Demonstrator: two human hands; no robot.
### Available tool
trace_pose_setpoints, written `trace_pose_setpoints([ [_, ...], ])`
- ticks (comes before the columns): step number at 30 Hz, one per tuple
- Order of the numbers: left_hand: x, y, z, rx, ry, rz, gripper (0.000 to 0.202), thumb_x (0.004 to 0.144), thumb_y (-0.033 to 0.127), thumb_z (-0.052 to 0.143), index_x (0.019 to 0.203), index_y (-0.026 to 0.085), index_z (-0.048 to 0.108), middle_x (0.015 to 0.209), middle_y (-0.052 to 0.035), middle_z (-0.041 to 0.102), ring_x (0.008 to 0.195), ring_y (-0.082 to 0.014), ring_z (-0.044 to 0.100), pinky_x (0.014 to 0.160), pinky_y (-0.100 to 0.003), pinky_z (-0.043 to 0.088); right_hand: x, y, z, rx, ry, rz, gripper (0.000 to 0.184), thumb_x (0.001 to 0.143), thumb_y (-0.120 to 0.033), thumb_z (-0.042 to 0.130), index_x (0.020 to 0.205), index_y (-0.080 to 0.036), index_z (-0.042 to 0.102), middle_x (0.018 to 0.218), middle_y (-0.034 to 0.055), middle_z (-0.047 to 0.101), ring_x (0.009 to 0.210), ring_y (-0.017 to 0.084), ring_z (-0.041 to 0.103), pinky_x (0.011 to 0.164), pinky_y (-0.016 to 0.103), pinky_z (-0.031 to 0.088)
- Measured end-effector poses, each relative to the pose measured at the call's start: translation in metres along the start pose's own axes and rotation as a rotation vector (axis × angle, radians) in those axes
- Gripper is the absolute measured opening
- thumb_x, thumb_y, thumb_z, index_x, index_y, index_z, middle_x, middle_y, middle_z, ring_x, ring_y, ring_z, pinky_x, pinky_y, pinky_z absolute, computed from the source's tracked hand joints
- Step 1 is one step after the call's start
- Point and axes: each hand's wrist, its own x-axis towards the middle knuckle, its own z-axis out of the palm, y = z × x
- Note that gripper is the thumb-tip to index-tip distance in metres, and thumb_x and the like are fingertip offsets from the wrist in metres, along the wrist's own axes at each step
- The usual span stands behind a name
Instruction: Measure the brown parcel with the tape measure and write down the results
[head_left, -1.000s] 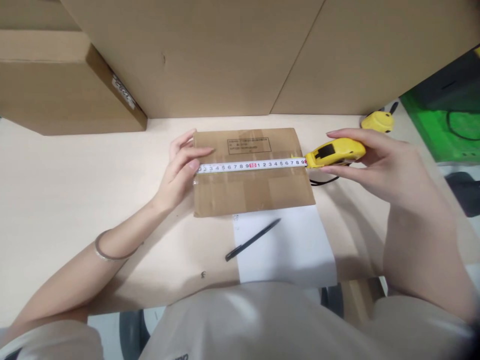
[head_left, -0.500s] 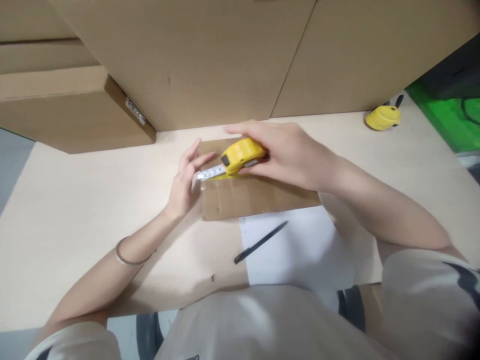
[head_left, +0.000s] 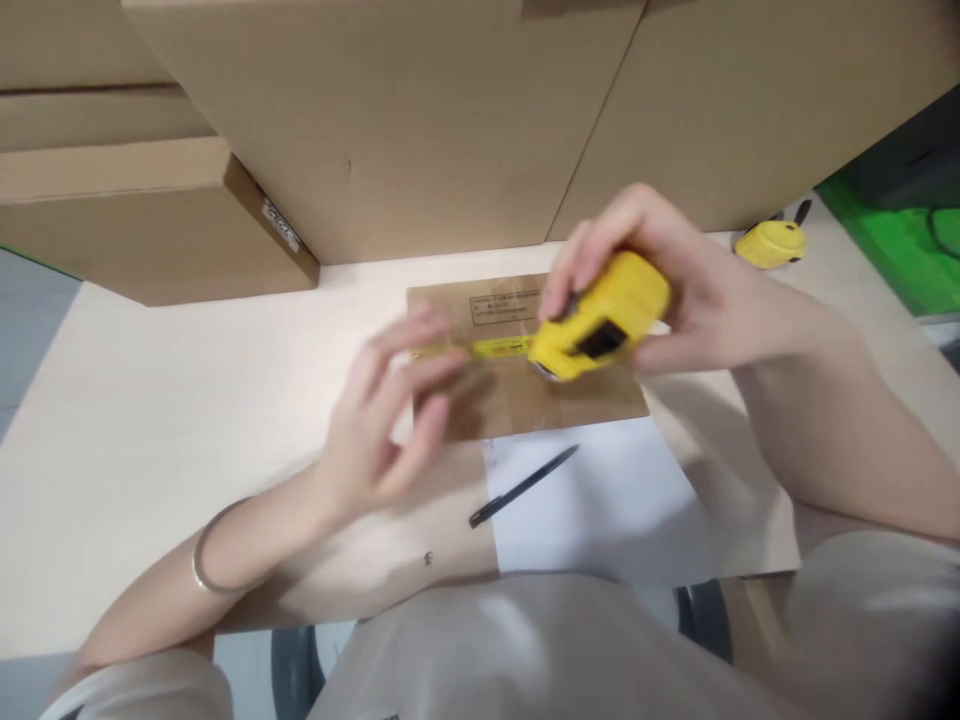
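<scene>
My right hand grips a yellow tape measure above the right part of a small cardboard box. From its case a stretch of yellow blade runs left over the box top, which bears a printed label. My left hand hovers by the box's left end, fingers spread and blurred. Its fingertips overlap the blade's far end, and I cannot tell whether they touch it. Below the box, a black pen lies partly on a white sheet of paper.
Large cardboard boxes form a wall along the back of the table. A flatter carton stands at the back left. Another yellow tape measure sits at the back right, near a green surface.
My right hand has drawn the tape measure to the right and tilted its case, baring more blade. My left hand has shifted off the box's left edge, nearer to me, its fingers spreading.
</scene>
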Motion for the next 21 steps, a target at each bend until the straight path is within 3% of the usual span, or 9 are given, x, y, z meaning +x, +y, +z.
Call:
trace_pose_setpoints([
  [2, 0.002, 0.029, 0.006, 0.049, -0.100, 0.216, 0.038, 0.092, 0.021, 0.057, 0.127, 0.004, 0.059, 0.125, -0.0211, 0.063, 0.132, -0.0318, 0.057, 0.110, -0.046, 0.055, -0.017, -0.003, -0.006, -0.051, -0.105, 0.015, 0.028, 0.083, -0.012, 0.064, 0.104, -0.025, 0.050, 0.110, 0.0008, 0.059, 0.100, 0.016, 0.061, 0.082, 0.028, 0.052],
  [5, 0.001, 0.051, 0.026, 0.164, -0.158, 0.311, 0.037, 0.090, 0.022, 0.060, 0.118, -0.003, 0.061, 0.118, -0.0234, 0.068, 0.121, -0.0345, 0.065, 0.097, -0.042, 0.062, -0.030, -0.007, -0.004, -0.158, -0.236, 0.050, 0.019, 0.083, -0.013, 0.064, 0.098, -0.025, 0.060, 0.106, 0.0009, 0.062, 0.095, 0.015, 0.062, 0.080, 0.027, 0.051],
  [8, -0.002, 0.049, 0.045, 0.215, -0.142, 0.313, 0.032, 0.091, 0.022, 0.057, 0.111, -0.002, 0.063, 0.113, -0.0232, 0.072, 0.112, -0.0321, 0.071, 0.089, -0.039, 0.065, -0.031, -0.009, 0.003, -0.164, -0.301, 0.096, 0.022, 0.083, -0.008, 0.060, 0.097, -0.024, 0.063, 0.108, 0.0021, 0.063, 0.092, 0.014, 0.062, 0.073, 0.024, 0.050],
  [12, -0.006, 0.036, 0.053, 0.260, -0.087, 0.390, 0.023, 0.089, 0.029, 0.060, 0.094, 0.007, 0.062, 0.105, -0.0209, 0.074, 0.103, -0.0312, 0.073, 0.085, -0.037, 0.063, -0.023, -0.008, 0.002, -0.147, -0.342, 0.076, 0.022, 0.084, -0.008, 0.059, 0.098, -0.024, 0.064, 0.107, 0.0024, 0.063, 0.088, 0.012, 0.060, 0.066, 0.022, 0.046],
  [14, -0.006, 0.034, 0.054, 0.299, -0.088, 0.431, 0.024, 0.089, 0.032, 0.058, 0.098, 0.010, 0.061, 0.105, -0.0185, 0.074, 0.102, -0.0308, 0.073, 0.085, -0.038, 0.060, -0.017, -0.006, -0.004, -0.161, -0.368, 0.091, 0.019, 0.085, -0.011, 0.059, 0.097, -0.024, 0.066, 0.107, 0.0021, 0.063, 0.089, 0.013, 0.060, 0.068, 0.022, 0.046],
  [18, -0.004, 0.037, 0.055, 0.447, -0.180, 0.471, 0.046, 0.094, 0.036, 0.047, 0.132, 0.012, 0.057, 0.104, -0.0113, 0.073, 0.100, -0.0263, 0.071, 0.091, -0.036, 0.054, 0.002, 0.007, -0.026, -0.231, -0.373, 0.122, 0.020, 0.087, -0.014, 0.061, 0.103, -0.024, 0.067, 0.110, 0.0003, 0.065, 0.101, 0.016, 0.061, 0.082, 0.025, 0.049],
  [21, -0.002, 0.041, 0.057, 0.533, -0.233, 0.462, 0.050, 0.098, 0.040, 0.045, 0.138, 0.012, 0.057, 0.101, -0.0088, 0.072, 0.099, -0.0241, 0.068, 0.095, -0.035, 0.050, 0.021, 0.024, -0.048, -0.302, -0.353, 0.122, 0.024, 0.086, -0.012, 0.062, 0.108, -0.022, 0.065, 0.114, 0.0001, 0.068, 0.102, 0.014, 0.063, 0.083, 0.022, 0.050],
])
